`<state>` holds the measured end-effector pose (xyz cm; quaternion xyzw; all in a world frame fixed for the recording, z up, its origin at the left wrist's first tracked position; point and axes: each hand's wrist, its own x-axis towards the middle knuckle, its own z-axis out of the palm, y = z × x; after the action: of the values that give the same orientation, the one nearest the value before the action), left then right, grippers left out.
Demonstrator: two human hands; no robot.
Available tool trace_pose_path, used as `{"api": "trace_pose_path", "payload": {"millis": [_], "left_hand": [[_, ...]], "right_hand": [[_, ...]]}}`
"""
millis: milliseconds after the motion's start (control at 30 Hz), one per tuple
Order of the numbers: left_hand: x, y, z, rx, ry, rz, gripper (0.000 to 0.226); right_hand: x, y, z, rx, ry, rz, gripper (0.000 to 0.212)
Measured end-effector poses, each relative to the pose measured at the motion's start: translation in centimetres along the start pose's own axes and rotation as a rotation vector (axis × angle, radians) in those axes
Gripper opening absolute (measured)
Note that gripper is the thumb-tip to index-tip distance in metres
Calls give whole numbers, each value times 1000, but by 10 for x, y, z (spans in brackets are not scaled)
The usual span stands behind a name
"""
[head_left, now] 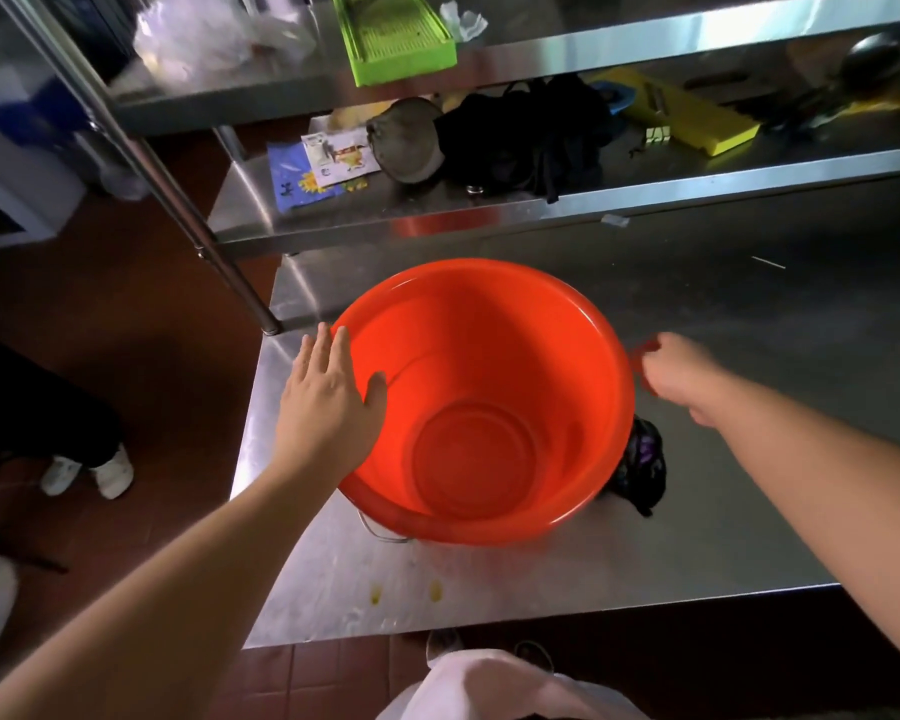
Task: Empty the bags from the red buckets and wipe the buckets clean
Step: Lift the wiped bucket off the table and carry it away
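In the head view we look down on a red bucket [481,402] standing upright on a steel table [749,459], roughly at the centre of the frame. We see nothing in it: its smooth inner wall and ringed bottom are bare. A thin metal handle [383,532] shows just under its rim at about 7 o'clock.

Our left hand [328,402] lies at the bucket's 9 o'clock, fingers straight and together, palm flat against the outside of the rim, the thumb hooked over the rim edge and resting on the inner wall. Our right hand [679,374] is at the bucket's 3 o'clock, fingers curled around a small red tab [645,350] that sticks out from the rim; the fingertips are hidden from us, so how firmly it grips we cannot tell.

A dark patterned cloth bundle [642,467] sits on the table touching the bucket's side at about 4 o'clock. Two small yellow stains [406,592] mark the table at 6 o'clock, near the front edge.

Toward 12 o'clock a steel shelf unit [697,194] rises over the table. Its lower shelf carries printed packets [318,166], a grey rounded object [409,140], black fabric [531,135] and a yellow slicer board [692,122]. The upper shelf holds a green plastic tray [396,33] and a clear plastic bag [204,39].

At 9 o'clock, on the brown floor, white shoes [92,472] of another person are visible.
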<state>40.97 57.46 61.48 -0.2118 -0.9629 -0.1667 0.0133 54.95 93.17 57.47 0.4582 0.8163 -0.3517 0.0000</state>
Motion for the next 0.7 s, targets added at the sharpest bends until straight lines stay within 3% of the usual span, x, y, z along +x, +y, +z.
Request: {"api": "trace_pose_path", "payload": {"millis": [100,267,433,533,700], "left_hand": [[1,2,-5,33,16,-119,69],[10,-13,-23,-217,-53,-430,36],[-2,-30,-36,-744,-109,-731,17],[-16,-36,-43,-916,-150,-742,9],[-39,-52,-62,-956,-106,-719,10]], "right_hand": [[-5,-23,-14,247,-118,-45,25],[-16,-41,-31,346,-320,-97,27],[-26,-45,-37,357,-369,-86,19],[-34,-48,-40,318,-358,-86,17],[-51,-71,-40,355,-349,-92,18]]}}
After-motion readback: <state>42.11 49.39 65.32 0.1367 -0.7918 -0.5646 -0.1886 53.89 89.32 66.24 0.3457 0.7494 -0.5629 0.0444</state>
